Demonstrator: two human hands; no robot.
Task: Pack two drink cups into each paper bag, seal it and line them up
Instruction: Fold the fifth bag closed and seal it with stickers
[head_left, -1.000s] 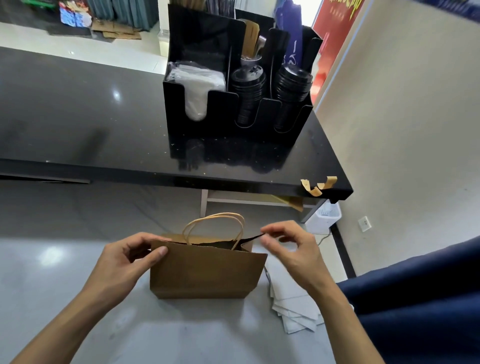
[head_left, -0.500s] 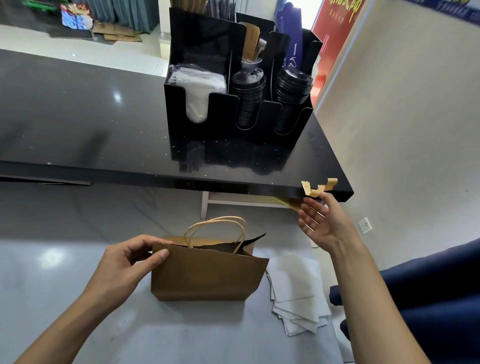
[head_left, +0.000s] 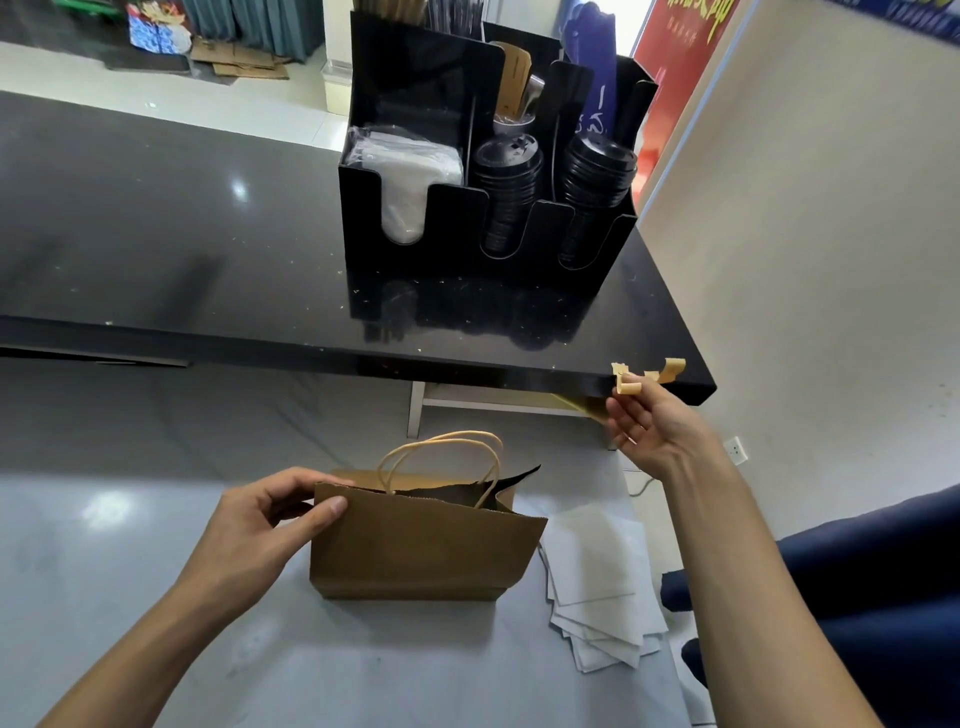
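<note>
1. Since 1 second ago the right hand (head_left: 652, 426) has left the bag's top edge and risen to the near right edge of the glossy black counter (head_left: 208, 249), where its thumb and forefinger now pinch 1 of the tan tape strips (head_left: 649, 370) stuck there.
2. The left hand (head_left: 270, 525) has stayed put, thumb and fingers nipping the left top corner of the brown paper bag with twine handles (head_left: 421, 545).
3. The bag stands upright on the near grey worktop (head_left: 104, 545), its mouth partly open; its contents are hidden.
4. White paper sheets (head_left: 597, 587) lie fanned just right of the bag.
5. A black organiser (head_left: 447, 228) on the far counter holds 2 stacks of black lids; its rear compartments are cut off at the top.
</note>
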